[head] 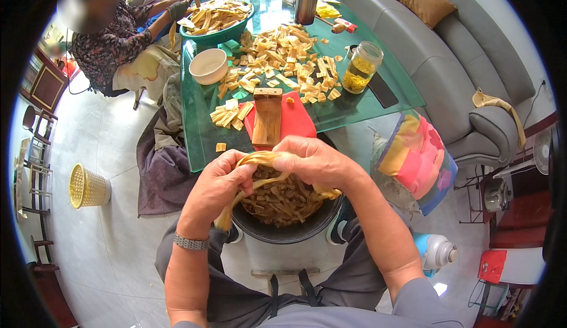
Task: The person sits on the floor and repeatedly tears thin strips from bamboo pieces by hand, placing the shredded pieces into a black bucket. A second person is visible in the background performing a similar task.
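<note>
A long yellowish strip of dried plant material (262, 158) is stretched between my two hands. My left hand (230, 173) pinches it on the left, and one end hangs below that hand. My right hand (305, 162) grips it on the right; more of it shows under the palm. Beneath both hands stands a dark round basin (288, 239) filled with brown dried pieces (283, 202). Just beyond my hands, a wooden block (267, 122) rests on a red cloth (299, 117) at the edge of the glass table. Cut yellow pieces (279, 49) lie scattered over the glass.
On the glass table (199, 146) are a white bowl (208, 66), a green basin (217, 37) of strips, a glass jar (362, 67), a dark phone (382, 89) and a steel flask (307, 0). Another person (113, 49) sits at the far left. A yellow basket (90, 186) stands on the floor.
</note>
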Action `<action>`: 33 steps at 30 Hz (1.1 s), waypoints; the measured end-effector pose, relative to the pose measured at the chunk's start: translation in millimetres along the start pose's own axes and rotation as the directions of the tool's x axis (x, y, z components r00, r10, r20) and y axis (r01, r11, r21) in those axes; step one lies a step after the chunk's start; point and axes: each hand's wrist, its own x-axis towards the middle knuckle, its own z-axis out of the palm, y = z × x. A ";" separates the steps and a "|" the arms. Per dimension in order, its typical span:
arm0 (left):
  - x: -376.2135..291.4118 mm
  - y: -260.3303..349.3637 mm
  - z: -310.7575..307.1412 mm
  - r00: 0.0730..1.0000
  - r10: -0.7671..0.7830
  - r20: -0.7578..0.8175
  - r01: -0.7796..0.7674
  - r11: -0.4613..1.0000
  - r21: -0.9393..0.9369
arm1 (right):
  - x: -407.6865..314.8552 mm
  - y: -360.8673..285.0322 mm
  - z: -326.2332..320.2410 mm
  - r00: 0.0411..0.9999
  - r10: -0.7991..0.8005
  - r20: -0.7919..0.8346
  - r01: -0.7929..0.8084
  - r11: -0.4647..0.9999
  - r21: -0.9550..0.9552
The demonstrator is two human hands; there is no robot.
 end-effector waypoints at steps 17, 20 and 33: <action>9.8 -17.0 36.6 0.988 0.038 0.148 -0.059 0.988 0.140 | 3.9 -3.9 4.8 0.990 -0.010 0.140 -0.027 0.965 0.261; -3.5 -2.3 16.8 0.943 -0.174 0.284 0.151 0.983 0.102 | -6.6 -22.6 -9.9 0.998 0.061 -0.028 -0.056 0.988 0.146; -8.0 -1.3 18.9 0.910 -0.314 0.272 0.235 0.930 0.284 | -10.7 14.1 6.7 0.948 -0.194 0.253 0.302 0.805 -0.511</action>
